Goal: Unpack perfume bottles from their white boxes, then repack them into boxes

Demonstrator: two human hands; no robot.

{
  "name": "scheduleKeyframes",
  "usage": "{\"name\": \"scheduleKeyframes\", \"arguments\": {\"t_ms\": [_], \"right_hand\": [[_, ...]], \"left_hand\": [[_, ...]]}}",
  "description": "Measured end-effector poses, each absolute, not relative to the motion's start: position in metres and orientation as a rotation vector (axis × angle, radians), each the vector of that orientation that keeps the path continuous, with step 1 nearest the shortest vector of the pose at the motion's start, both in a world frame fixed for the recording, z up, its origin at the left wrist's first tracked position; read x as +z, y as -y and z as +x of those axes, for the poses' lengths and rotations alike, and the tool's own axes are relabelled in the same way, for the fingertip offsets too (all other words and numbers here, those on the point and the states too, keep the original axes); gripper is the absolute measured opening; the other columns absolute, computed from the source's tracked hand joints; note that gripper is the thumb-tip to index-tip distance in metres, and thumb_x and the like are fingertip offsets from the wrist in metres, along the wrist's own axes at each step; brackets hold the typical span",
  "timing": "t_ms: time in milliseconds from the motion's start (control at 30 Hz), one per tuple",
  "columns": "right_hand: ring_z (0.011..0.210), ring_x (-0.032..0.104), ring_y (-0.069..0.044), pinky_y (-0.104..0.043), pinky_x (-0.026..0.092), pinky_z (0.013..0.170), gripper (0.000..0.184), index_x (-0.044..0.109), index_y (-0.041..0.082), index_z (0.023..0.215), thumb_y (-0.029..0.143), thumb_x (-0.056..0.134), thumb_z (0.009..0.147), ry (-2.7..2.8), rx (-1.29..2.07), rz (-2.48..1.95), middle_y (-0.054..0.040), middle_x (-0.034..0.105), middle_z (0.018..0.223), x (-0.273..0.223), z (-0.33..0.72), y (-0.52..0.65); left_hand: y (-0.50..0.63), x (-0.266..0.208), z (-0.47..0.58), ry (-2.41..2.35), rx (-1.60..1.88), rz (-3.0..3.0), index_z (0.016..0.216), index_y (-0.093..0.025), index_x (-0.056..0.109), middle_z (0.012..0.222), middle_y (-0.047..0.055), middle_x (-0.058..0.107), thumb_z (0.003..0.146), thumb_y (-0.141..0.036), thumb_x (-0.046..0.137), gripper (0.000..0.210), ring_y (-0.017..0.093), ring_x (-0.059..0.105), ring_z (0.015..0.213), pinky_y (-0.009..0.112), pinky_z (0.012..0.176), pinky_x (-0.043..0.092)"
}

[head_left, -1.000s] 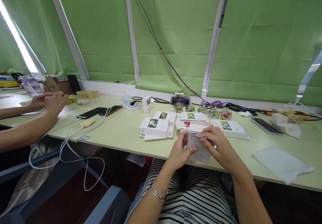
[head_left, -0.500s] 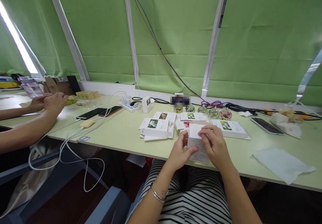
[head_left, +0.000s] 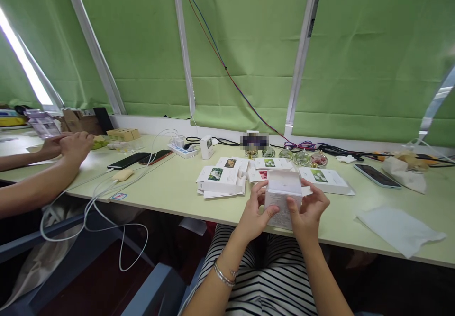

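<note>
A small white cardboard box [head_left: 282, 207] with fine print on its near side is held at the table's front edge, its top flap raised. My left hand [head_left: 258, 207] grips its left side, thumb across the printed face. On the right side, my right hand [head_left: 308, 209] holds it too, thumb on the front and fingers behind. Just beyond lie flat white cartons with flower pictures: a stack [head_left: 218, 178] to the left, another carton [head_left: 273, 164] behind, and one [head_left: 323, 181] to the right.
Several round glass bottles [head_left: 301, 158] stand along the back near black cables [head_left: 332, 151]. An upright white box [head_left: 206, 147] stands beside a power strip [head_left: 183, 150]. Phones [head_left: 377, 176] and a white cloth [head_left: 400, 230] lie on the table. At left are another person's hands [head_left: 76, 145].
My right hand has moved from the box's top down to its right side. The box has opened out from a flatter shape, and its top flap now stands up.
</note>
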State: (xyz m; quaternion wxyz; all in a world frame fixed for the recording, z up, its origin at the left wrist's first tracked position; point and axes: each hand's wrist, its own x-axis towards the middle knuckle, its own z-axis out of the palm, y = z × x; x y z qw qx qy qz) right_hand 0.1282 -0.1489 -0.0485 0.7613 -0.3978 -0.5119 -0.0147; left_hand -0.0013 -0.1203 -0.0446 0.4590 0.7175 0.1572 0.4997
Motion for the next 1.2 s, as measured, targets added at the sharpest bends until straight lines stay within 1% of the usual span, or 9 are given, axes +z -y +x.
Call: {"name": "scheduleKeyframes", "arguments": {"t_ms": [67, 133, 267, 367, 567, 667, 733, 900, 1200], "right_hand": [[0.106, 0.052, -0.021, -0.042, 0.047, 0.081, 0.053, 0.024, 0.029, 0.114, 0.030, 0.061, 0.077, 1.096, 0.024, -0.805, -0.0158, 0.033, 0.132, -0.050, 0.125, 0.149], [0.106, 0.054, -0.020, -0.042, 0.047, 0.082, 0.051, 0.022, 0.030, 0.112, 0.027, 0.060, 0.078, 1.102, 0.065, -0.781, -0.0151, 0.036, 0.130, -0.051, 0.124, 0.150], [0.113, 0.049, -0.023, -0.045, 0.045, 0.086, 0.036, 0.030, 0.028, 0.111, 0.025, 0.053, 0.083, 1.192, 0.057, -0.811, -0.0132, 0.041, 0.124, -0.058, 0.128, 0.149], [0.115, 0.045, -0.025, -0.048, 0.042, 0.088, 0.035, 0.035, 0.028, 0.117, 0.023, 0.048, 0.085, 1.285, -0.140, -0.914, -0.0117, 0.042, 0.120, -0.060, 0.131, 0.151], [0.099, 0.051, -0.025, -0.042, 0.047, 0.074, 0.017, 0.055, 0.023, 0.098, 0.025, 0.042, 0.088, 1.432, -0.333, -1.129, -0.0093, 0.044, 0.106, -0.039, 0.134, 0.164], [0.088, 0.054, -0.021, -0.037, 0.048, 0.071, 0.015, 0.059, 0.022, 0.089, 0.027, 0.045, 0.087, 1.454, -0.297, -1.141, -0.0065, 0.046, 0.097, -0.029, 0.134, 0.168], [0.092, 0.054, -0.021, -0.038, 0.048, 0.075, 0.011, 0.056, 0.022, 0.092, 0.026, 0.048, 0.085, 1.444, -0.284, -1.101, -0.0061, 0.048, 0.098, -0.030, 0.134, 0.166], [0.108, 0.052, -0.023, -0.041, 0.047, 0.082, 0.043, 0.035, 0.026, 0.114, 0.025, 0.059, 0.079, 1.201, -0.069, -0.853, -0.0104, 0.046, 0.118, -0.048, 0.130, 0.156], [0.099, 0.054, -0.019, -0.037, 0.045, 0.084, 0.041, 0.042, 0.026, 0.108, 0.027, 0.066, 0.074, 1.103, 0.179, -0.834, -0.0064, 0.047, 0.110, -0.050, 0.134, 0.156]], "left_hand": [[0.120, -0.044, -0.001, -0.380, 1.230, 1.776, 0.128, -0.027, 0.026, 0.113, 0.006, 0.054, 0.082, -0.031, 0.058, 0.056, 0.019, 0.055, 0.097, 0.035, 0.088, 0.042], [0.120, -0.044, -0.001, -0.381, 1.230, 1.782, 0.128, -0.027, 0.025, 0.113, 0.006, 0.054, 0.082, -0.031, 0.058, 0.056, 0.019, 0.055, 0.097, 0.035, 0.088, 0.042], [0.121, -0.043, -0.001, -0.385, 1.232, 1.788, 0.130, -0.027, 0.024, 0.111, 0.006, 0.054, 0.082, -0.031, 0.058, 0.058, 0.019, 0.056, 0.097, 0.035, 0.088, 0.042], [0.121, -0.044, -0.001, -0.396, 1.231, 1.793, 0.130, -0.027, 0.024, 0.110, 0.006, 0.054, 0.082, -0.031, 0.059, 0.059, 0.019, 0.056, 0.096, 0.035, 0.088, 0.043], [0.120, -0.045, -0.002, -0.414, 1.215, 1.816, 0.130, -0.027, 0.024, 0.111, 0.006, 0.054, 0.083, -0.031, 0.057, 0.057, 0.019, 0.055, 0.095, 0.034, 0.087, 0.043], [0.121, -0.044, -0.003, -0.438, 1.230, 1.867, 0.125, -0.027, 0.034, 0.120, 0.006, 0.049, 0.082, -0.032, 0.057, 0.048, 0.019, 0.054, 0.098, 0.033, 0.087, 0.043], [0.121, -0.043, -0.003, -0.451, 1.240, 1.892, 0.119, -0.027, 0.039, 0.120, 0.005, 0.048, 0.083, -0.032, 0.057, 0.041, 0.019, 0.053, 0.097, 0.032, 0.086, 0.043], [0.121, -0.041, -0.004, -0.470, 1.218, 1.919, 0.114, -0.025, 0.040, 0.107, 0.003, 0.051, 0.083, -0.032, 0.055, 0.035, 0.016, 0.053, 0.086, 0.028, 0.078, 0.044], [0.120, -0.038, -0.002, -0.447, 1.199, 1.893, 0.122, -0.024, 0.035, 0.112, 0.006, 0.052, 0.082, -0.030, 0.056, 0.045, 0.018, 0.054, 0.093, 0.030, 0.083, 0.044]]}}
